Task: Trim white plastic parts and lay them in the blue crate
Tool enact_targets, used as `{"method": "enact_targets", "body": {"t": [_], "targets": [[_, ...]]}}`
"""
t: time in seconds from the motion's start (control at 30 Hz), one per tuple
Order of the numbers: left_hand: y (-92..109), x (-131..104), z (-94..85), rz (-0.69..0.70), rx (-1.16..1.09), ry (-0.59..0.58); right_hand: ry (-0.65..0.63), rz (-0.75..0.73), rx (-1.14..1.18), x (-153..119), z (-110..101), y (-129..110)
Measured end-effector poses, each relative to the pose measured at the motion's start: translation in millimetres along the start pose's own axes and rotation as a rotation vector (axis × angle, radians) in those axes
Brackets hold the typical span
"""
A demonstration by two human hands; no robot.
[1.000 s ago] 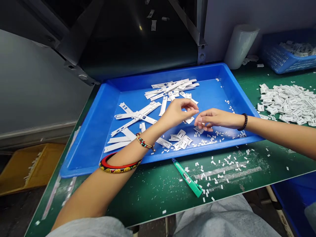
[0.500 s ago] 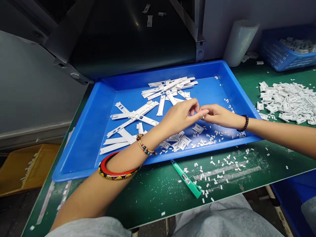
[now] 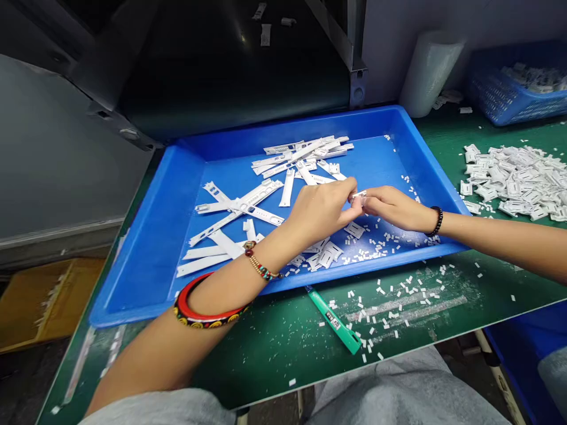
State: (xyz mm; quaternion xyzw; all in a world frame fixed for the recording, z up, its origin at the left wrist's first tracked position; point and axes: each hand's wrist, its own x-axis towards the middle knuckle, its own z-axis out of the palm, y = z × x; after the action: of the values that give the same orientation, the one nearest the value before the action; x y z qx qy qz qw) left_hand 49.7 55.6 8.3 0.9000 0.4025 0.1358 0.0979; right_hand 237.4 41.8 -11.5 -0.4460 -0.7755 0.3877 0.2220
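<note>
Over the blue tray's (image 3: 142, 248) three-o'clock side, the person's left hand (image 3: 322, 208) and right hand (image 3: 392, 206) meet, pinching a small white piece (image 3: 359, 193) that looks light, stiff and perhaps brittle, best gripped by its ends.

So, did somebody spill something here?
Looks like it: tiny white bits are scattered over the green table, in front of the blue tray and near the green tool. More lie inside the tray.
</note>
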Motion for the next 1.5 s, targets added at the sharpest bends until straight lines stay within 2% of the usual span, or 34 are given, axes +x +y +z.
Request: {"method": "enact_targets", "body": {"t": [0.2,0.5,0.63,0.77,0.87,0.93,1.07,1.13,1.2,1.3,1.33,1.37,1.43,1.5], "targets": [[-4.6,-0.8,2.1,0.193,0.053,0.008,0.016,0.007,-0.039,1.3,0.7,4.8],[-12.4,2.0,3.3,0.232,-0.067,0.033,0.032,0.017,0.111,0.7,0.8,2.0],[-18.7,4.1,1.6,0.199,-0.146,0.022,0.010,-0.007,0.242,-0.3,-5.2,1.7],[-25.1,6.7,2.8,0.072,-0.271,0.037,0.015,0.030,0.339,-2.1,-15.1,1.1],[-28.7,8.2,4.7,-0.019,-0.323,0.049,0.018,0.032,0.369,-15.7,-21.5,-12.8],[-31.0,9.2,6.3,-0.033,-0.331,0.033,-0.045,-0.026,0.352,-32.4,-23.6,-31.1],[-35.1,11.0,9.4,0.014,-0.366,-0.009,-0.383,-0.227,0.164,-66.7,-24.5,-67.9],[-36.1,11.4,10.1,0.046,-0.383,-0.020,-0.461,-0.287,0.061,-73.8,-25.4,-73.5],[-35.4,11.4,10.2,0.086,-0.405,-0.038,-0.364,-0.258,-0.015,-71.2,-26.4,-66.7],[-30.7,10.6,9.3,0.155,-0.489,-0.101,-0.018,-0.092,-0.092,-55.4,-25.0,-41.7],[-28.4,10.2,9.0,0.169,-0.527,-0.118,0.062,-0.031,-0.083,-49.4,-23.3,-32.7],[-26.0,9.8,8.7,0.177,-0.565,-0.130,0.089,0.022,-0.048,-44.1,-21.5,-24.6],[-21.5,8.9,8.0,0.181,-0.629,-0.154,0.043,0.091,0.033,-37.5,-19.0,-13.3],[-18.5,8.5,6.9,0.177,-0.678,-0.187,0.027,0.102,0.026,-36.7,-21.3,-8.5]]}}
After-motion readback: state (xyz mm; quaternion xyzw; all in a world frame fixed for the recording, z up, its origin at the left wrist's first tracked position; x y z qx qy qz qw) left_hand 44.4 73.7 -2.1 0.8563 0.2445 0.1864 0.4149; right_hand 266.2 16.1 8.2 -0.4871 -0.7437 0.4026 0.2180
